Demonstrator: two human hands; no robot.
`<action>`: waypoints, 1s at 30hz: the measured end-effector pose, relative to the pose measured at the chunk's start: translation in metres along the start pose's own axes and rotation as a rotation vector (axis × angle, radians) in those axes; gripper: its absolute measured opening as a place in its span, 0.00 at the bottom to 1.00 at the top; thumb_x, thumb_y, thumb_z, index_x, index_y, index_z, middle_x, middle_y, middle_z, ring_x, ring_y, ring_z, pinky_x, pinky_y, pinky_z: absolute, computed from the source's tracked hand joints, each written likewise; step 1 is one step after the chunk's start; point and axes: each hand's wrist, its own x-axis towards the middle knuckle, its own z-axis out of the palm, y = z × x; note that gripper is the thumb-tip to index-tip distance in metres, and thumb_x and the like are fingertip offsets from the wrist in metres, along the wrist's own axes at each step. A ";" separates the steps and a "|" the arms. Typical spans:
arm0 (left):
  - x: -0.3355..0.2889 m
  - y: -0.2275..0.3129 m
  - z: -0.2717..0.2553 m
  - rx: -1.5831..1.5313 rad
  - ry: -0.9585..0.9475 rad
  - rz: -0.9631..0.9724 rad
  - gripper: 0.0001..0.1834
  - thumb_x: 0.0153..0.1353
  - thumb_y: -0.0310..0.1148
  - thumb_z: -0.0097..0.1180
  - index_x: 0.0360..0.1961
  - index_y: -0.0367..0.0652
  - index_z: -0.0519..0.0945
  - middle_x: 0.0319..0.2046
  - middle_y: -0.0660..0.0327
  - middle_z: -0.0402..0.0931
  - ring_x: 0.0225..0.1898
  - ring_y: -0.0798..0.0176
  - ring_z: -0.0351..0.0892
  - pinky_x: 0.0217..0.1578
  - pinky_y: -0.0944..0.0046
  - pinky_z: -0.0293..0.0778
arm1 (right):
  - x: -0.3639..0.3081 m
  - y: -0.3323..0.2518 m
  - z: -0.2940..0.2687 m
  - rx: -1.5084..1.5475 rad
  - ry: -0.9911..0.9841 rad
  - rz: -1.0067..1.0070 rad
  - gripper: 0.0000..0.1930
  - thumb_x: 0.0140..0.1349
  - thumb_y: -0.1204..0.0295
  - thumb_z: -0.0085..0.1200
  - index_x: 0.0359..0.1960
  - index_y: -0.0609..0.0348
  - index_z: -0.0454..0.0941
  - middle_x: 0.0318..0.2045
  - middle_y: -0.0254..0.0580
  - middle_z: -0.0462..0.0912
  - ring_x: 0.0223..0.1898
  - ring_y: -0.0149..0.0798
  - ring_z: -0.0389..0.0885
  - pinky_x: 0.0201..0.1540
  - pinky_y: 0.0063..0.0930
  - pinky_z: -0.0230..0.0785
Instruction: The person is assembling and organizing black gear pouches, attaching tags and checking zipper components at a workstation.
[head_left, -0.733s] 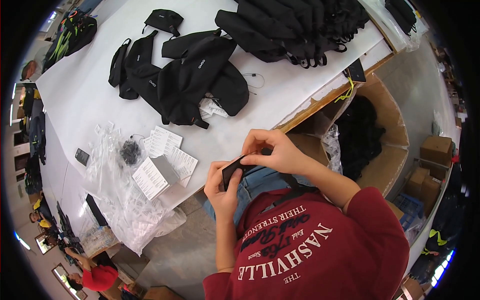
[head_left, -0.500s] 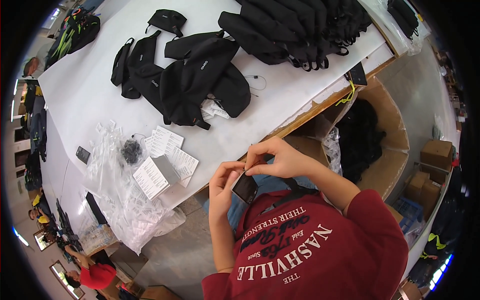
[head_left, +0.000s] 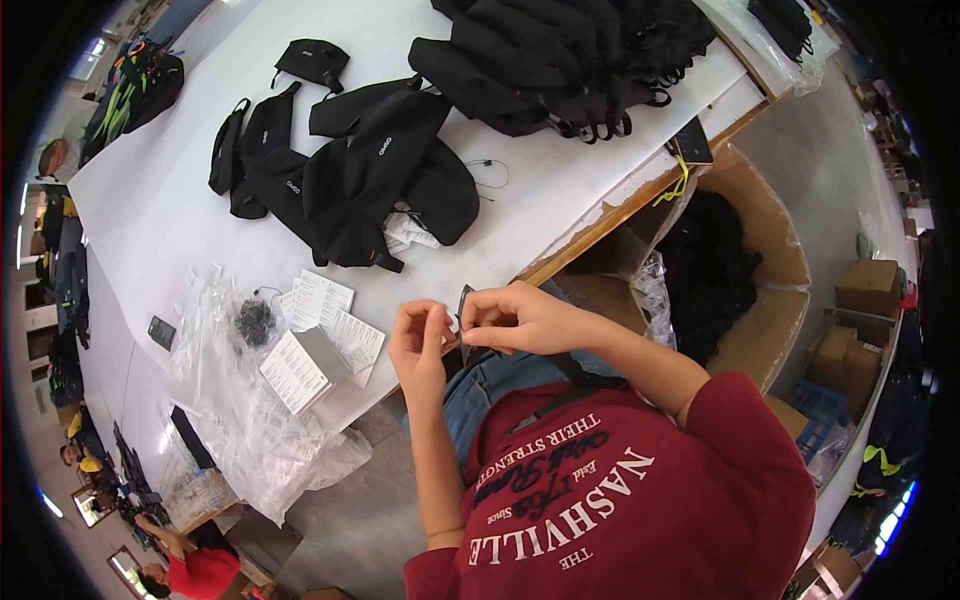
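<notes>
My left hand [head_left: 418, 342] and my right hand [head_left: 512, 318] meet just off the near edge of the white table [head_left: 180, 210]. Between their fingertips they pinch a small dark flat tag [head_left: 464, 322], held on edge, with a thin cord hard to make out. Both hands hover above my lap. On the table in front of them lie black bags [head_left: 360, 175], spread flat. To the left sit white printed cards [head_left: 320, 330] and a clear plastic bag [head_left: 240, 400] with a small black bundle [head_left: 255, 320] on it.
A heap of black bags [head_left: 570, 55] lies at the table's far side. An open cardboard box [head_left: 740, 260] with black items stands to my right. Stacked cartons [head_left: 865, 290] stand further right. A person in red [head_left: 200, 572] is at the lower left.
My hands have lifted the dark tag from my chest toward the table edge. It now shows edge-on between the fingertips instead of flat.
</notes>
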 end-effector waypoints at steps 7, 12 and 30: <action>0.057 -0.029 -0.008 0.234 0.345 -0.189 0.22 0.58 0.37 0.61 0.46 0.35 0.68 0.24 0.58 0.74 0.10 0.71 0.66 0.12 0.73 0.60 | -0.002 0.006 0.000 -0.168 0.078 -0.030 0.09 0.62 0.67 0.55 0.29 0.59 0.74 0.16 0.25 0.71 0.20 0.18 0.66 0.24 0.16 0.58; 0.061 -0.035 -0.007 0.260 0.333 -0.045 0.12 0.58 0.35 0.61 0.30 0.36 0.77 0.24 0.62 0.73 0.14 0.73 0.65 0.16 0.74 0.59 | -0.002 0.008 0.002 -0.226 0.167 -0.085 0.09 0.61 0.67 0.56 0.29 0.58 0.76 0.15 0.25 0.70 0.18 0.19 0.64 0.23 0.16 0.56; -0.030 0.012 -0.028 0.280 0.027 0.057 0.06 0.60 0.21 0.55 0.38 0.34 0.80 0.30 0.71 0.74 0.24 0.80 0.65 0.24 0.79 0.60 | 0.015 0.014 0.023 -0.763 0.354 -0.433 0.06 0.54 0.69 0.59 0.32 0.54 0.81 0.15 0.35 0.73 0.17 0.36 0.72 0.21 0.28 0.62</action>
